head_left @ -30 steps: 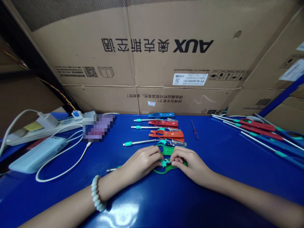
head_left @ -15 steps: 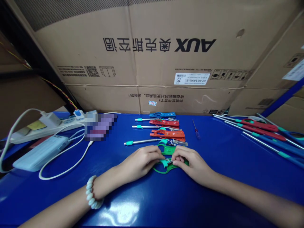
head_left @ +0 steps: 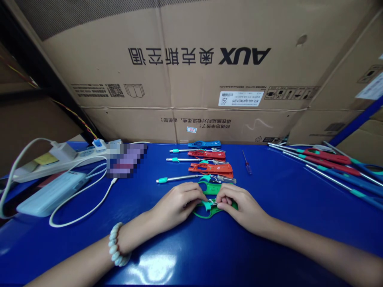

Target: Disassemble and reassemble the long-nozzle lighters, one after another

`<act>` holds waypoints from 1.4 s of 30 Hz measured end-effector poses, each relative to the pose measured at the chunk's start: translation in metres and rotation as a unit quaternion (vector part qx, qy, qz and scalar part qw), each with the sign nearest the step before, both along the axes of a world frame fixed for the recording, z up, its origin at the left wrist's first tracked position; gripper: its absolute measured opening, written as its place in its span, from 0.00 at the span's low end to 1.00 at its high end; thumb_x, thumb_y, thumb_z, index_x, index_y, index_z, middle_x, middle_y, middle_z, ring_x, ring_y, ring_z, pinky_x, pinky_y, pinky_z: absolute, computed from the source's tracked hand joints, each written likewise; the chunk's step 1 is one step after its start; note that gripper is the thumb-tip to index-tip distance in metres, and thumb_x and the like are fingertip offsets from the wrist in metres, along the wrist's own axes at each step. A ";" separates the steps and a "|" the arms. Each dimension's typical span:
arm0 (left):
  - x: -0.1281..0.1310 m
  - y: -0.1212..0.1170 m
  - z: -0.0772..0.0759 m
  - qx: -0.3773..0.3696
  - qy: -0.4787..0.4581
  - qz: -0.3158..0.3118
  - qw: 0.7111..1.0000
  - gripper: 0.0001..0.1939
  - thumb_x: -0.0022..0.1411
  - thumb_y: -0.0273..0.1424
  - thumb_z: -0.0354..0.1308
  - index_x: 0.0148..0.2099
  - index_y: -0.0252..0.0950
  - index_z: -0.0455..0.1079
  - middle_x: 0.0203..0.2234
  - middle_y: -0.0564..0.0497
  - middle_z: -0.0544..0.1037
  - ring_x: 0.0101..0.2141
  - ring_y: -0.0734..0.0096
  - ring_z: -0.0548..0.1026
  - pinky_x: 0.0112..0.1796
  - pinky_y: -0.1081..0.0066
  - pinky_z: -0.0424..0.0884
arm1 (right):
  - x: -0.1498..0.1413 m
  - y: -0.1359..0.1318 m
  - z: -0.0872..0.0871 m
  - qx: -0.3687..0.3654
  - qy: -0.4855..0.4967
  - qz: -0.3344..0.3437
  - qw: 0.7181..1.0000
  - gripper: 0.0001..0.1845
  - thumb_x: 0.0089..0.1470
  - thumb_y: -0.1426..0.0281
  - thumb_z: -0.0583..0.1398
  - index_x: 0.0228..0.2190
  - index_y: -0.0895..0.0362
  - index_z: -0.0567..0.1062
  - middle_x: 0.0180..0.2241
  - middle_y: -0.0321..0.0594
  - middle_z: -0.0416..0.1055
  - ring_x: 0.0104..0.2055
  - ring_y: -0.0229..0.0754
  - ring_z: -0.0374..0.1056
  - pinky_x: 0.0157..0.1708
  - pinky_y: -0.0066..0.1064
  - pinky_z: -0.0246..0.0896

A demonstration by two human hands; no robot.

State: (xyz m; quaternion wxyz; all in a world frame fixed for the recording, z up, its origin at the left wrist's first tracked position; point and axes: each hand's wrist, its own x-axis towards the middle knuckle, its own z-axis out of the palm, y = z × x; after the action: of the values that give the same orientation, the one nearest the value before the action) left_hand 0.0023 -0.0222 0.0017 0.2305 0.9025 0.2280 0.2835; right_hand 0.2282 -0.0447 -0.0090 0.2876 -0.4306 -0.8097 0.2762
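- You are pinching the green tool (head_left: 209,210) with your left hand (head_left: 176,203), knuckles up, wrist flat on the blue table (head_left: 269,223).
- Your right hand (head_left: 239,207) is gripping its other end, fingers curled.
- The green tool is lying just nearer you than the orange tool (head_left: 211,169).

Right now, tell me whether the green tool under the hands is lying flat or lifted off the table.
Lying flat: the green tool rests on the blue table, both hands pinching its middle.
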 end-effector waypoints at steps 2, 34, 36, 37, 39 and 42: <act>0.001 -0.001 0.001 0.006 0.001 0.006 1.000 0.10 0.65 0.20 0.49 0.41 0.32 0.71 0.34 0.47 0.74 0.36 0.69 0.71 0.38 0.71 0.68 | 0.000 0.000 -0.001 0.002 0.001 0.000 1.000 0.07 0.54 0.79 0.59 0.27 0.57 0.70 0.27 0.34 0.65 0.29 0.36 0.60 0.30 0.27 0.55; 0.005 -0.007 -0.003 0.007 0.017 0.028 0.999 0.10 0.65 0.20 0.48 0.38 0.33 0.71 0.31 0.49 0.73 0.33 0.70 0.71 0.35 0.72 0.67 | 0.000 -0.002 0.002 0.017 -0.006 0.017 1.000 0.07 0.54 0.79 0.58 0.26 0.57 0.69 0.26 0.34 0.64 0.29 0.36 0.61 0.29 0.27 0.56; 0.005 -0.007 -0.005 0.028 0.027 0.022 0.999 0.11 0.66 0.20 0.47 0.39 0.33 0.70 0.31 0.49 0.73 0.33 0.70 0.70 0.35 0.72 0.66 | 0.000 -0.002 0.003 0.025 -0.010 0.023 0.999 0.08 0.55 0.78 0.58 0.25 0.57 0.68 0.26 0.33 0.63 0.29 0.36 0.61 0.29 0.27 0.55; 0.004 -0.007 -0.005 0.041 0.034 0.018 0.998 0.11 0.66 0.20 0.47 0.39 0.33 0.70 0.30 0.49 0.72 0.32 0.70 0.69 0.34 0.72 0.65 | 0.001 -0.002 0.003 0.030 -0.013 0.026 0.999 0.09 0.55 0.78 0.58 0.25 0.57 0.68 0.26 0.33 0.63 0.29 0.37 0.61 0.29 0.27 0.55; 0.004 -0.008 -0.005 0.071 0.052 0.011 0.996 0.12 0.66 0.19 0.46 0.39 0.33 0.69 0.30 0.49 0.72 0.32 0.69 0.68 0.33 0.72 0.64 | 0.001 -0.002 0.003 0.041 -0.018 0.032 0.998 0.09 0.55 0.78 0.58 0.24 0.57 0.67 0.26 0.33 0.63 0.30 0.37 0.61 0.30 0.27 0.54; 0.005 -0.009 -0.004 0.123 0.080 0.013 0.989 0.13 0.67 0.20 0.44 0.38 0.32 0.69 0.29 0.49 0.70 0.30 0.69 0.66 0.31 0.71 0.62 | 0.001 -0.002 0.002 0.053 -0.024 0.039 0.998 0.10 0.55 0.78 0.58 0.24 0.57 0.66 0.25 0.34 0.63 0.30 0.37 0.60 0.30 0.28 0.54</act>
State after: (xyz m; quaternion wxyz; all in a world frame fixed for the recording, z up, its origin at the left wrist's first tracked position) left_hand 0.0070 -0.0314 -0.0021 0.0954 0.9407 0.2204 0.2396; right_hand 0.2296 -0.0462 -0.0069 0.2794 -0.3894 -0.8461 0.2332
